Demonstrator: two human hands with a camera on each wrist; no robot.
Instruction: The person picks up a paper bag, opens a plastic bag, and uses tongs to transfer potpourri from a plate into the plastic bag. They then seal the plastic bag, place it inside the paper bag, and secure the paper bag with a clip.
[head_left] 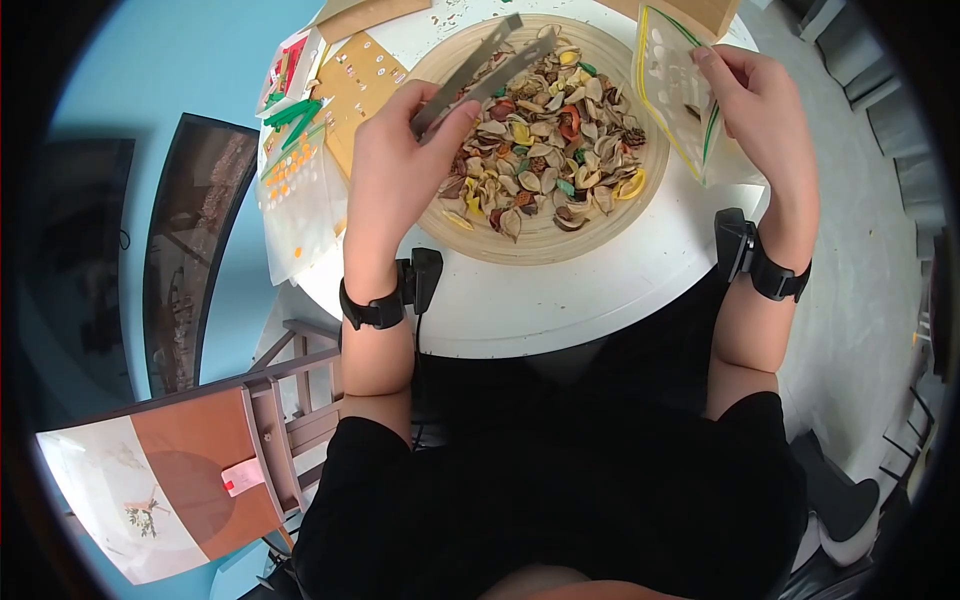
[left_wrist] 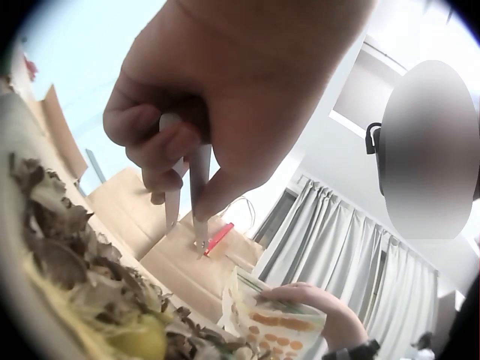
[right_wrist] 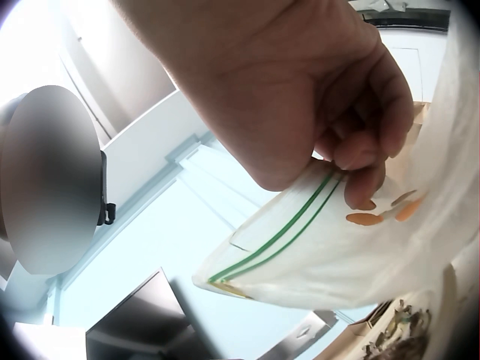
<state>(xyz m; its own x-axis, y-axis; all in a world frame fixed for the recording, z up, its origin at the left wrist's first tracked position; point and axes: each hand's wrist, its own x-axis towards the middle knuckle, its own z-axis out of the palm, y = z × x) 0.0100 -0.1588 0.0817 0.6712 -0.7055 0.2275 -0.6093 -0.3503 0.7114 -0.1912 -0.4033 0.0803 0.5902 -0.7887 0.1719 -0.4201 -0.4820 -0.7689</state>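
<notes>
My left hand holds a pair of metal tongs over the left part of a round wooden tray. The two arms of the tongs stand apart, tips pointing away from me, with nothing between them. Dried petals, pods and cones of potpourri fill the tray, mostly tan with some yellow, red and green. At the tray's right edge, my right hand pinches the top of a clear zip bag by its green-striped opening. Orange dots mark the bag in the right wrist view.
Left on the white table lie another orange-dotted zip bag, green strips and a brown board with small bits on it. Brown paper bags stand beyond the tray. A wooden chair stands at the lower left.
</notes>
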